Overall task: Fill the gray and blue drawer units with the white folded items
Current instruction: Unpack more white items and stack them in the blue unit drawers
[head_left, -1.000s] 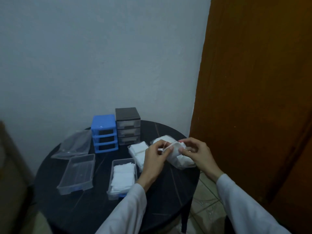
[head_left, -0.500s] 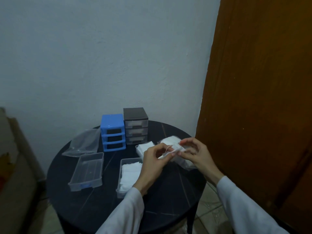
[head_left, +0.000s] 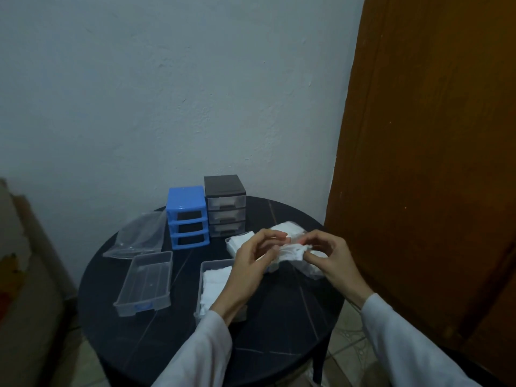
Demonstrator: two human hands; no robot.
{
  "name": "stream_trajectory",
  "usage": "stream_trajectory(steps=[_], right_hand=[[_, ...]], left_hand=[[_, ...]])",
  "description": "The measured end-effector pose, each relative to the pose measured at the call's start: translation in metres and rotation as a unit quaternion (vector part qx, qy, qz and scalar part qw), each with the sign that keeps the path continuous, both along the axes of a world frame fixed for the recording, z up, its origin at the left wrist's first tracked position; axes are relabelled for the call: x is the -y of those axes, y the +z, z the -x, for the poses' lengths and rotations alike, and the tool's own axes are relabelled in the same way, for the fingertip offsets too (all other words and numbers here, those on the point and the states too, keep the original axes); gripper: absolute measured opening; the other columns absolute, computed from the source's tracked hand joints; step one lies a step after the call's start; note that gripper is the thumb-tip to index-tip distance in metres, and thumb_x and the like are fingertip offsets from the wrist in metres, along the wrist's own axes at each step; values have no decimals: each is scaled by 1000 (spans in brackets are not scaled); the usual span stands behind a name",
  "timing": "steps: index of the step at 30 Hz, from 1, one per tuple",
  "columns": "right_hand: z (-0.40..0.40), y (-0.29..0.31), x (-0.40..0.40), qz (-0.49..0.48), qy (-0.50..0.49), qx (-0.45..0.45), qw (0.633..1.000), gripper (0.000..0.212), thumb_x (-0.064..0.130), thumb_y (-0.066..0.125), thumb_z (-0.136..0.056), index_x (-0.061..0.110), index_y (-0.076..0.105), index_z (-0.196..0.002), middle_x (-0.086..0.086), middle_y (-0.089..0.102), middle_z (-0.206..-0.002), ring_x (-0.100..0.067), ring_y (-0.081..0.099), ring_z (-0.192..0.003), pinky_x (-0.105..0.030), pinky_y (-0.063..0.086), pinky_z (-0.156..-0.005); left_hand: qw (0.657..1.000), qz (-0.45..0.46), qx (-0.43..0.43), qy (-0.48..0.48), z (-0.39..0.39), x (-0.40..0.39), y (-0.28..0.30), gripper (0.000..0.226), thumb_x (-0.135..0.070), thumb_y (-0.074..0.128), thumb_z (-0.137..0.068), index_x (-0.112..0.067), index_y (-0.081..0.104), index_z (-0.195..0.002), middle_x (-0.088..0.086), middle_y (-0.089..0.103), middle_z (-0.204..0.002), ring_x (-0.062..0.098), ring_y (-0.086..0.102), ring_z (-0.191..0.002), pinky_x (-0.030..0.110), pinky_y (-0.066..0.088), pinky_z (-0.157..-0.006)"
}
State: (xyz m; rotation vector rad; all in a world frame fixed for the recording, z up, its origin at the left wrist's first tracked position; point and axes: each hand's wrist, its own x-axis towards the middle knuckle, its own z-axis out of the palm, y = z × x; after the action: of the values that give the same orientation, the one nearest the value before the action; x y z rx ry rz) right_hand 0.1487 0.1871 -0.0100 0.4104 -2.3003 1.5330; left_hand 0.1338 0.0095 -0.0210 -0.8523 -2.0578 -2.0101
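Observation:
A blue drawer unit (head_left: 188, 216) with its three slots empty stands at the back of the round black table (head_left: 279, 331). A gray drawer unit (head_left: 225, 205) with three clear drawers in place stands beside it on the right. Both hands work above the table's right side on a clear plastic bag of white folded items (head_left: 290, 254). My left hand (head_left: 252, 261) pinches the bag's left end, my right hand (head_left: 331, 256) pinches its right end. A clear drawer (head_left: 215, 286) holding white folded items lies under my left wrist. Another drawer of white items (head_left: 240, 241) sits behind my left hand.
An empty clear drawer (head_left: 146, 283) lies on the table's left part. A flat empty plastic bag (head_left: 139, 236) lies behind it. A brown wooden door (head_left: 432, 163) stands close on the right, a white wall behind. Tiled floor shows below the table's edge.
The view has shifted a little, so the table sits further right in the frame. Both hands stay on the bag, with their fingers pulling its top apart more widely.

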Motion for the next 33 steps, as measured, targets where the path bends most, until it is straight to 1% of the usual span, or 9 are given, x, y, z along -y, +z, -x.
stream_trajectory(steps=[4, 6, 10, 12, 16, 19, 23, 27, 33], right_hand=[[0, -2, 1, -1, 8, -7, 1000, 13, 9, 69, -80, 20, 67, -88, 5, 68, -93, -4, 61, -94, -17, 49, -83], [0, -4, 0, -2, 9, -11, 1000, 14, 10, 70, -80, 18, 66, -90, 5, 68, -93, -3, 61, -92, -15, 49, -81], [-1, -4, -5, 4, 22, -14, 1000, 11, 10, 69, -80, 18, 67, -87, 9, 68, -87, -5, 63, -89, -15, 49, -77], [-4, -2, -8, 6, 30, -19, 999, 12, 8, 69, -80, 19, 67, -85, 12, 68, -85, -4, 63, -87, -13, 49, -76], [-8, 1, -13, 11, 49, 2, 999, 14, 9, 68, -80, 22, 67, -82, 13, 68, -84, -3, 63, -86, -14, 48, -75], [-9, 2, -12, 7, 70, 19, 997, 11, 13, 69, -79, 23, 67, -83, 12, 68, -87, -4, 63, -89, -15, 49, -79], [-1, -1, -5, 0, 40, 30, 999, 10, 16, 70, -79, 16, 67, -89, 9, 63, -101, 4, 55, -101, -8, 45, -81], [6, -4, -2, 40, -2, 39, 998, 10, 16, 69, -79, 16, 66, -88, 7, 60, -113, 2, 52, -107, -12, 44, -80], [4, -1, 4, 57, -5, 55, 997, 8, 14, 69, -80, 18, 67, -87, 5, 66, -97, -5, 60, -97, -15, 49, -75]], left_hand=[[999, 28, -15, 30, 1, -4, -2, 21, -5, 65, -84, -11, 66, -104, -4, 70, -102, 9, 64, -102, 23, 50, -90], [998, 30, -20, 43, 1, -5, -1, 17, -7, 67, -83, -12, 69, -99, -5, 71, -96, 9, 65, -97, 22, 51, -86], [998, -11, 5, 60, 3, -3, 1, 14, -1, 63, -84, -2, 64, -97, 8, 70, -95, 17, 67, -91, 24, 54, -79], [997, -21, 7, 77, 3, -2, 3, 15, 2, 62, -85, -2, 63, -99, 9, 69, -97, 18, 67, -91, 26, 55, -79], [980, -6, -29, 198, 4, -2, 3, 17, -1, 68, -80, -14, 67, -89, -2, 70, -89, 5, 66, -79, 17, 54, -71], [970, -24, -1, 240, 5, -5, 4, 15, -3, 73, -75, -15, 68, -83, -2, 70, -77, 5, 67, -72, 15, 53, -66], [983, 3, 49, 174, 3, -11, 5, 14, -4, 70, -78, -10, 69, -91, -4, 68, -80, -2, 65, -72, 9, 49, -64], [989, -37, 108, 98, 2, -10, 7, 14, 0, 63, -83, -5, 70, -95, 4, 71, -87, 10, 68, -81, 16, 54, -69], [988, -52, 136, 43, 1, -8, 6, 18, 2, 56, -88, -10, 69, -92, 2, 71, -84, 12, 68, -80, 19, 54, -70]])
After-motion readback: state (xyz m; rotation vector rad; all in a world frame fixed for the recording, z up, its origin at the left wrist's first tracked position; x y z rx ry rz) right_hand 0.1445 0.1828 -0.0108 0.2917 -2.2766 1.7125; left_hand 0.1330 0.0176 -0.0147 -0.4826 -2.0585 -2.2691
